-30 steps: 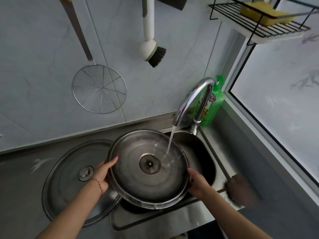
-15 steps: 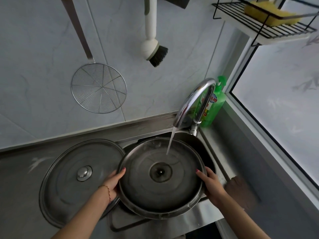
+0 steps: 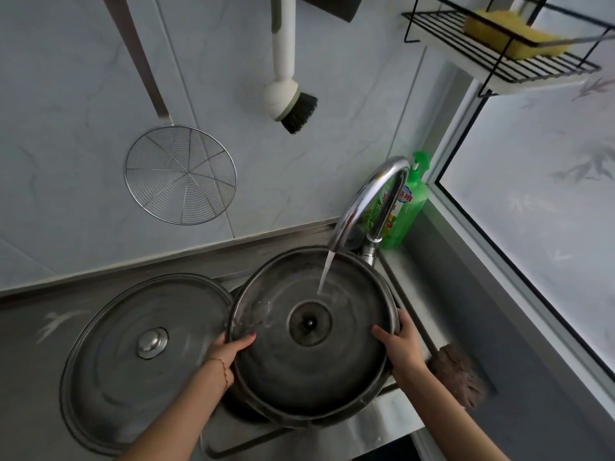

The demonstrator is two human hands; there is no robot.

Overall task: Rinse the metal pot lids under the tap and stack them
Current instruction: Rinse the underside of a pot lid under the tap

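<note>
Since a second ago the upturned lid (image 3: pixel 312 337) has shifted right, over the sink; both hands, left hand (image 3: pixel 229 352) and right hand (image 3: pixel 401 344), grip its rim under the tap (image 3: pixel 366 201). Rinsing step; next, stacking on the big lid (image 3: pixel 143 361) at the left.

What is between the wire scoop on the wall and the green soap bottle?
In the head view, mostly bare wall tile, then the curved tap right before the green soap bottle.

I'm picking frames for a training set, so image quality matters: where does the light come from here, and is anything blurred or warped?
Head view: daylight enters through the frosted window at right, leaving the counter dim; the tap shows a bright highlight; wide-angle distortion bends the wall tile lines; the brown scrubber looks soft.
</note>
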